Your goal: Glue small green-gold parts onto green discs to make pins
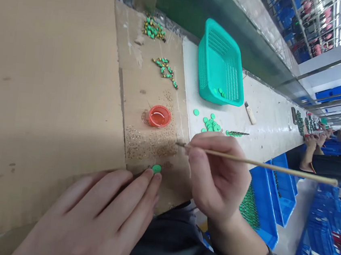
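Between thumb and fingers, my right hand (217, 173) grips a thin wooden stick (270, 166), its dark tip pointing left over the board. My left hand (109, 214) lies low with its fingers together, fingertips touching a small green disc (156, 169) on the brown board. Above the disc, the board carries many tiny gold specks (147, 143). A small red cup (159, 116) of liquid stands just beyond them. Loose green discs (212, 124) lie in a cluster on the white surface past my right hand.
A teal basket (222, 68) holds a few discs. Green-and-gold pieces (154, 29) and a winding row of them (166, 69) lie at the back. A white tube (250, 113) lies right of the basket. Blue bins (264, 206) stand at right; another person (334, 161) works farther along.
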Demonstrator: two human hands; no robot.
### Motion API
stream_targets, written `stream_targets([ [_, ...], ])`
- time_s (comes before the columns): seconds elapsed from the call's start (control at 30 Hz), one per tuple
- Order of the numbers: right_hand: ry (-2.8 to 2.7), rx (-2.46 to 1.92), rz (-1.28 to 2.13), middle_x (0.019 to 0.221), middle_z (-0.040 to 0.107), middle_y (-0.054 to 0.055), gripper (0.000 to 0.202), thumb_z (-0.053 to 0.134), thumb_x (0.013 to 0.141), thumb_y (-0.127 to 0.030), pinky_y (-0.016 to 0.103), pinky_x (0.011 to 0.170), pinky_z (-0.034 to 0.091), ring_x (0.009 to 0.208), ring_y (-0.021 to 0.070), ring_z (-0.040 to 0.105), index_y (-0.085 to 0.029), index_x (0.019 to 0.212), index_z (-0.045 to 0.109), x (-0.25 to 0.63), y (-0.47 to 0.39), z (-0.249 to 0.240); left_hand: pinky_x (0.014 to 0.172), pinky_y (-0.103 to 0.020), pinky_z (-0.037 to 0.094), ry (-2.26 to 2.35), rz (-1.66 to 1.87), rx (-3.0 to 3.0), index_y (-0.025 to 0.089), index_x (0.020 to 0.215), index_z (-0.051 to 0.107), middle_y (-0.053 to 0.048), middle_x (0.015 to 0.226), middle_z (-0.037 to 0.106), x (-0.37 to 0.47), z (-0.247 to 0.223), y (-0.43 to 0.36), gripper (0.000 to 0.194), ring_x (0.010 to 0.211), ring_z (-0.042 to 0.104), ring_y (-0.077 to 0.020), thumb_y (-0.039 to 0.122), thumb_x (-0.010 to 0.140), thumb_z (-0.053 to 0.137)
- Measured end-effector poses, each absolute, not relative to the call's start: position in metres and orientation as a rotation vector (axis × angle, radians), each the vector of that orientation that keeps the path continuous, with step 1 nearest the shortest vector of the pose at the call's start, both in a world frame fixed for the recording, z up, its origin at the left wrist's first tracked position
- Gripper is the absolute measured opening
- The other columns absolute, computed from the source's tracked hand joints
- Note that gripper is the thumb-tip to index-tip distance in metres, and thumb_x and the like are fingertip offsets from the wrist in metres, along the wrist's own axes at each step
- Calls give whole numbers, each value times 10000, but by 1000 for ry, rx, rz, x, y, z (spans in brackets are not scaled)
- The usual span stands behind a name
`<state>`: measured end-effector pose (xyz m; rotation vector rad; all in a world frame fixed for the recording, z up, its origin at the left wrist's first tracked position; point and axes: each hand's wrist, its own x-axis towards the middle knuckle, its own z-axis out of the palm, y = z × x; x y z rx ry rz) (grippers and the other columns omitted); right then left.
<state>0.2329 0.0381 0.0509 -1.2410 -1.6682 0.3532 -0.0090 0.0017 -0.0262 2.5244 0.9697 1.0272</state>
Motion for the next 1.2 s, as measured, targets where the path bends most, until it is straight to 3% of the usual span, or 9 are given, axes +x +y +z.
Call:
stream_targets([
  [0.3,-1819,-1244,158,1057,859,10,93,711,1232,-208,340,853,705,948,171,827,-269,1173,751,226,92,41,978,-533,523,929,1164,2614,147,1297,841,-93,1307,883,2,-17,16,206,1149,736,-306,194,1191,671],
  [0.53,-1831,-1249,153,1062,873,14,103,705,1235,-214,350,863,716,965,180,845,-273,1162,749,226,92,37,999,-535,520,927,1163,2576,171,1257,846,-88,1352,874,2,-23,14,250,1177,738,-306,202,1206,603],
  [0.73,-1822,-1259,170,1060,868,12,110,707,1242,-226,349,866,709,958,177,834,-271,1151,749,226,94,36,996,-536,518,933,1150,2575,174,1269,839,-83,1361,872,2,-24,13,192,1168,735,-306,221,1199,667],
  [1.03,-1775,-1259,172,1064,842,10,83,711,1245,-240,356,837,676,919,175,800,-282,1184,749,224,90,38,990,-535,523,944,1143,2552,174,1287,828,-88,1381,876,0,-20,11,231,1183,745,-308,210,1209,613],
  [1.2,-1721,-1188,249,1105,809,31,139,742,1203,-150,382,920,678,1007,192,786,-269,1274,757,228,54,39,1038,-560,543,974,1066,2545,198,1475,821,-79,1377,891,-3,-22,8,364,1219,763,-327,241,1195,591],
])
